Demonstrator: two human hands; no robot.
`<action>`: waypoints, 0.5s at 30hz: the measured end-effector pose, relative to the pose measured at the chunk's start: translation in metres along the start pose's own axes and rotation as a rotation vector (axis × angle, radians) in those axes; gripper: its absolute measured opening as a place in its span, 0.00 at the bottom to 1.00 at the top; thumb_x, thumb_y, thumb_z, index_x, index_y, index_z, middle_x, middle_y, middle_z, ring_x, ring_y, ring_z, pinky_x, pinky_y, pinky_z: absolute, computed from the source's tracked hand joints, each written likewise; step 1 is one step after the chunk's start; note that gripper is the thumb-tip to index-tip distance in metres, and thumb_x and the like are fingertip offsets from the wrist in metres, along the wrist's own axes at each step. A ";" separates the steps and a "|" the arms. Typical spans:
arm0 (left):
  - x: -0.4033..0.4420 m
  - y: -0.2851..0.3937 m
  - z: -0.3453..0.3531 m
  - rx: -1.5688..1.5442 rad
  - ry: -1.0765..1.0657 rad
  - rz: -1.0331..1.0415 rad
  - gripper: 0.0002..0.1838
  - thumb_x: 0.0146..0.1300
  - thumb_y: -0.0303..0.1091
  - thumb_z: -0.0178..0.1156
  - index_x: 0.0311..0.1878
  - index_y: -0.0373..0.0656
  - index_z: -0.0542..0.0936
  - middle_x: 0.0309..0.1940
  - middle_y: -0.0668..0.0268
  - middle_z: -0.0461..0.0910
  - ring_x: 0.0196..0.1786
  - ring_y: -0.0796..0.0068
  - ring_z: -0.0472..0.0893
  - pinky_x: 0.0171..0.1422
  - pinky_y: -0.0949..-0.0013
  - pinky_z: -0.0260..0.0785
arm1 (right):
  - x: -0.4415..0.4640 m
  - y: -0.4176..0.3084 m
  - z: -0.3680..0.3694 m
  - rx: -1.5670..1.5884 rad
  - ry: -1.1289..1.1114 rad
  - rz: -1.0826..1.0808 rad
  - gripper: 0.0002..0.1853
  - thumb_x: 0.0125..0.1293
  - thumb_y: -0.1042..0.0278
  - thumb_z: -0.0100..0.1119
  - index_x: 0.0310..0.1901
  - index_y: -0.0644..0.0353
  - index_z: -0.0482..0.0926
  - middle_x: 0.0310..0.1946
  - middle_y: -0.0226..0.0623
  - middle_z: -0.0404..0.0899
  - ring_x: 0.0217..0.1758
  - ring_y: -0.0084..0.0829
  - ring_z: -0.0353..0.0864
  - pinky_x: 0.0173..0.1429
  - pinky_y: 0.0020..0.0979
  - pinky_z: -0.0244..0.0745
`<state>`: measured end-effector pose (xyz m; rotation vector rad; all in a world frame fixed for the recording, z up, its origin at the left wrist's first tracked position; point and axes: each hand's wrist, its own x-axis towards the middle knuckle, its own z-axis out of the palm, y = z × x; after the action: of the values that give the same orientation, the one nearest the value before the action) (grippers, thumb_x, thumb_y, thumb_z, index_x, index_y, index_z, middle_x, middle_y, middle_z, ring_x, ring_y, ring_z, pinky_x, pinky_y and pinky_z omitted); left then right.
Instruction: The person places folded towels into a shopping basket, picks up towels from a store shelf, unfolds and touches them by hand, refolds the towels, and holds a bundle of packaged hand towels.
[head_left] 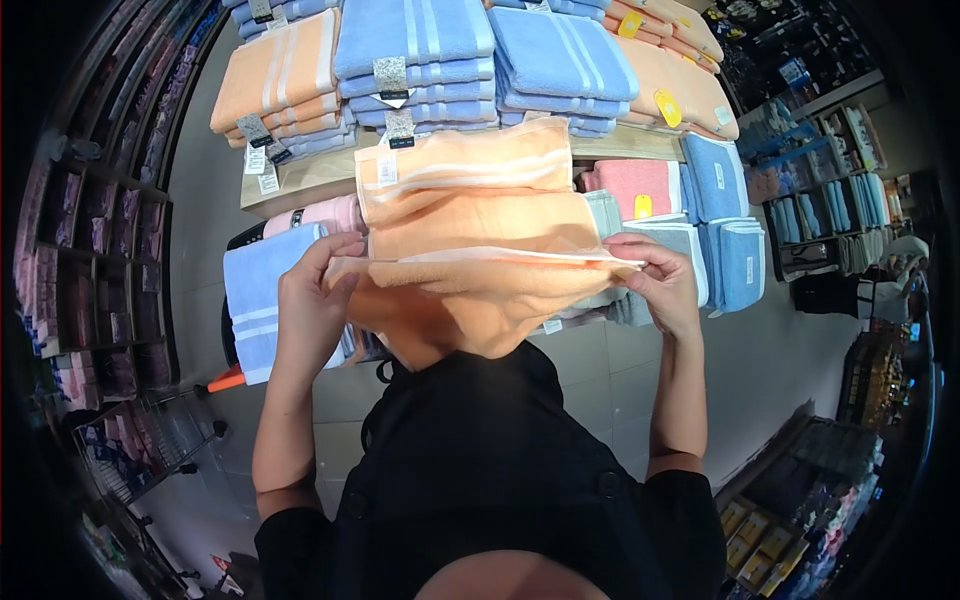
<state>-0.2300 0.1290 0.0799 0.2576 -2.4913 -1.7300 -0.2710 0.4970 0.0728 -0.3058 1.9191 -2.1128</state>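
An orange towel (480, 225) with white stripes is spread in front of me, its far end lying at the edge of the display and its near part sagging toward my body. My left hand (322, 275) pinches the towel's edge on the left. On the right, my right hand (655, 275) grips the same edge between thumb and fingers. A white-and-grey tag hangs at the towel's far left corner. Beside my left hand, a blue towel (272, 285) with pale stripes drapes down. Grey folded towels (665, 240) lie just beyond my right hand.
Stacks of folded blue towels (415, 40) and orange towels (275, 75) fill the wooden display ahead. Pink towels (635, 185) and darker blue towels (728, 180) sit lower right. Shelving (110, 240) stands left; at far right is another person (865, 295).
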 end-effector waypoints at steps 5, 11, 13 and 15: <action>-0.005 -0.003 -0.017 -0.103 -0.216 -0.084 0.12 0.49 0.13 0.57 0.38 0.34 0.79 0.33 0.66 0.79 0.39 0.79 0.77 0.46 0.76 0.69 | -0.016 -0.016 0.022 -0.272 0.186 -0.072 0.07 0.58 0.84 0.55 0.39 0.66 0.78 0.43 0.38 0.76 0.49 0.25 0.75 0.52 0.25 0.71; 0.003 -0.004 -0.025 -0.065 -0.255 0.041 0.11 0.47 0.13 0.59 0.35 0.34 0.80 0.32 0.66 0.78 0.36 0.80 0.76 0.42 0.77 0.70 | -0.009 -0.026 0.008 -0.259 0.181 -0.142 0.05 0.59 0.83 0.55 0.37 0.67 0.77 0.37 0.35 0.78 0.41 0.21 0.77 0.47 0.22 0.72; 0.018 -0.011 -0.021 -0.087 -0.200 -0.029 0.10 0.47 0.14 0.60 0.35 0.33 0.81 0.31 0.66 0.78 0.35 0.81 0.76 0.41 0.78 0.69 | 0.015 -0.018 -0.006 -0.189 0.217 -0.058 0.05 0.58 0.80 0.59 0.37 0.66 0.77 0.32 0.32 0.79 0.35 0.18 0.78 0.42 0.20 0.72; 0.042 -0.020 -0.011 -0.115 -0.115 -0.133 0.10 0.48 0.14 0.61 0.35 0.33 0.81 0.30 0.66 0.79 0.33 0.82 0.75 0.39 0.78 0.69 | 0.056 0.009 -0.023 -0.156 0.239 -0.057 0.06 0.57 0.77 0.62 0.37 0.65 0.77 0.31 0.31 0.80 0.34 0.16 0.77 0.40 0.18 0.72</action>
<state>-0.2677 0.1039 0.0644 0.3300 -2.4923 -1.9862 -0.3308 0.4987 0.0603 -0.1447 2.2414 -2.1215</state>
